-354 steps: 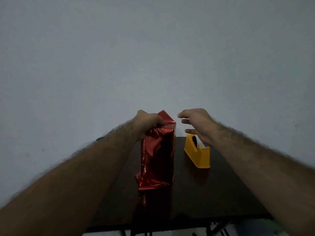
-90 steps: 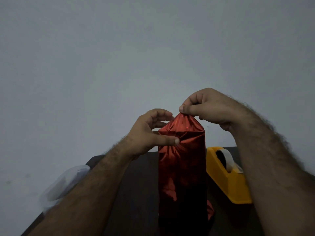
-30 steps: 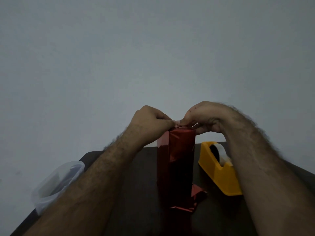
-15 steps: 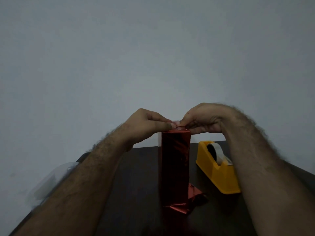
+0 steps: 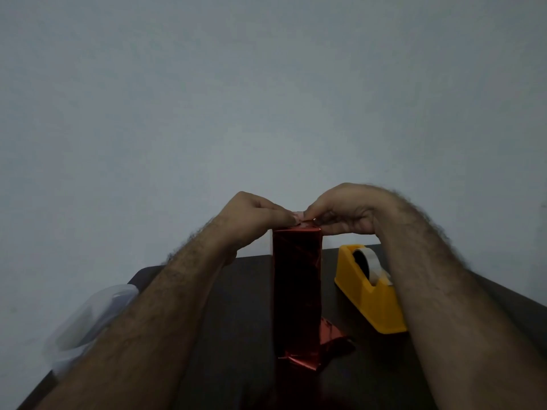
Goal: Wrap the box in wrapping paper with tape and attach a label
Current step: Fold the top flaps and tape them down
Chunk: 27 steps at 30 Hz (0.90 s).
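Note:
A tall box wrapped in shiny red paper (image 5: 297,288) stands upright in the middle of the dark table (image 5: 236,321). Both hands are on its top end. My left hand (image 5: 251,213) presses its fingertips on the folded paper at the top left. My right hand (image 5: 343,208) has its fingers curled over the top right and pinches the paper fold there. Whether a piece of tape is under the fingers I cannot tell. Loose red paper (image 5: 331,341) sticks out crumpled at the box's bottom end.
A yellow tape dispenser (image 5: 370,291) with a roll of tape stands right of the box, partly behind my right forearm. A clear plastic container (image 5: 85,321) sits at the table's left edge. A plain grey wall rises behind the table.
The pointed top flap that my right hand held up three seconds ago is now folded flat on the box top. Both hands stay pressed there; the view shifted slightly.

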Available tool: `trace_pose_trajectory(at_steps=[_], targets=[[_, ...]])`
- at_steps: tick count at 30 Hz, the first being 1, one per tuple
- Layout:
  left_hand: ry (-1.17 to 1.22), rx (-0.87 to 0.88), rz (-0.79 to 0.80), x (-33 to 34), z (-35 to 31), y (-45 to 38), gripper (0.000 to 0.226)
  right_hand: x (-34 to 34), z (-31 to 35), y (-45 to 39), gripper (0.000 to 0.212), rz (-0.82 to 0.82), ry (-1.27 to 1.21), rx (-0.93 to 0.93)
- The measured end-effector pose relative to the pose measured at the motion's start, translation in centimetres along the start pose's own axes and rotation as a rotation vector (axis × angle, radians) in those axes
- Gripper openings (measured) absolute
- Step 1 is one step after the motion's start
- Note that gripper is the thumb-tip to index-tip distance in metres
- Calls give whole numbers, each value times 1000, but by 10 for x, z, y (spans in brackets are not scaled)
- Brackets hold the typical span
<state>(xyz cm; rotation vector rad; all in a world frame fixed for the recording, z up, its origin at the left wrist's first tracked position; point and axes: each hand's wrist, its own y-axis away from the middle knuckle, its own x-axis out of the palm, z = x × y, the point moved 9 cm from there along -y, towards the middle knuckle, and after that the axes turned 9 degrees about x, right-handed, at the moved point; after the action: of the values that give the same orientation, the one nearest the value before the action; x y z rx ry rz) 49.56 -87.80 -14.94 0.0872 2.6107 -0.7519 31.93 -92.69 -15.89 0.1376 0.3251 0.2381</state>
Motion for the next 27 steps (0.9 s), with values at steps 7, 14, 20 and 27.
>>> trace_pose_trajectory(at_steps=[7,14,20,27], targets=[[-11,-7,0,0,1,0,9,-23,-24,13,26,-176,-240,-67],[13,13,8,2,0,0,11,-95,-78,34,20,-622,300,188],[21,26,-9,3,-1,-1,11,-92,-110,41,31,-446,293,466],[46,28,-3,4,-1,0,12,-96,-127,20,12,-520,389,529]])
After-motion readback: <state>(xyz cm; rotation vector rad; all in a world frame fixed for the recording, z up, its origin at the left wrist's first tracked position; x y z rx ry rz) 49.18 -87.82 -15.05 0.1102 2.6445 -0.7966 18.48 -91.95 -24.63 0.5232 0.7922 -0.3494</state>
